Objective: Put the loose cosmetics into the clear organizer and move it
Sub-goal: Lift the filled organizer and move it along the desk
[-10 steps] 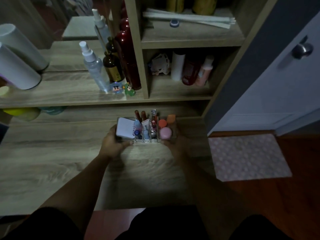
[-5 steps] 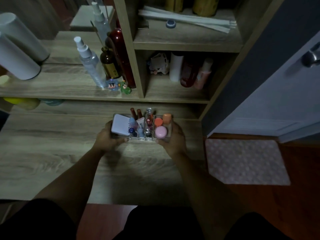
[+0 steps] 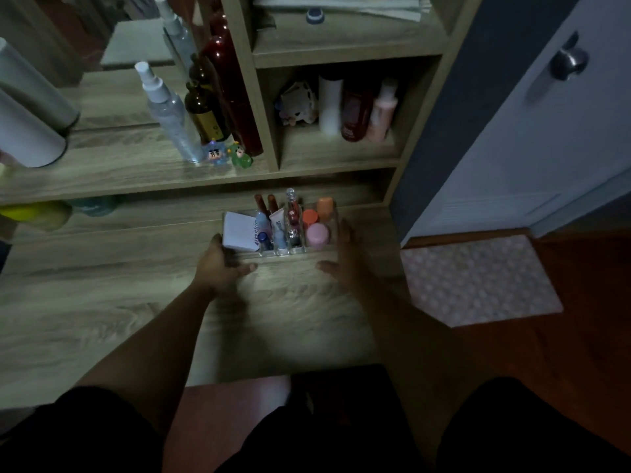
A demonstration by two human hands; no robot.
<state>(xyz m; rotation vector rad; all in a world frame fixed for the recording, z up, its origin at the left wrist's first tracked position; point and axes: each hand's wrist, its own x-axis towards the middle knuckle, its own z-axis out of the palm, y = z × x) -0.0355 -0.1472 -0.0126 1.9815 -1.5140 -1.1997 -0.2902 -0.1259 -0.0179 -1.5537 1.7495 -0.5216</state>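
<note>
The clear organizer (image 3: 290,253) stands on the wooden desk (image 3: 102,302), close to the low shelf at the back. Its compartments hold a white box (image 3: 239,230), small tubes (image 3: 278,228), a clear glass bottle (image 3: 292,213) and jars with pink (image 3: 317,235) and orange caps (image 3: 310,216). My left hand (image 3: 222,264) is at its left end, slightly blurred, thumb spread over the desk. My right hand (image 3: 345,257) lies along its right end, with the thumb apart from the front wall. Neither hand clasps the organizer.
A shelf unit rises behind the desk with a spray bottle (image 3: 167,110), dark bottles (image 3: 205,110), two small figures (image 3: 227,155) and more bottles (image 3: 355,110) in a cubby. White cylinders (image 3: 24,131) lie at the left. A door (image 3: 563,131) and a floor mat (image 3: 478,278) are at the right.
Both hands gripped the organizer's ends and carried it toward the back of the desk. Now it rests on the desk and both hands have loosened, thumbs spread off it.
</note>
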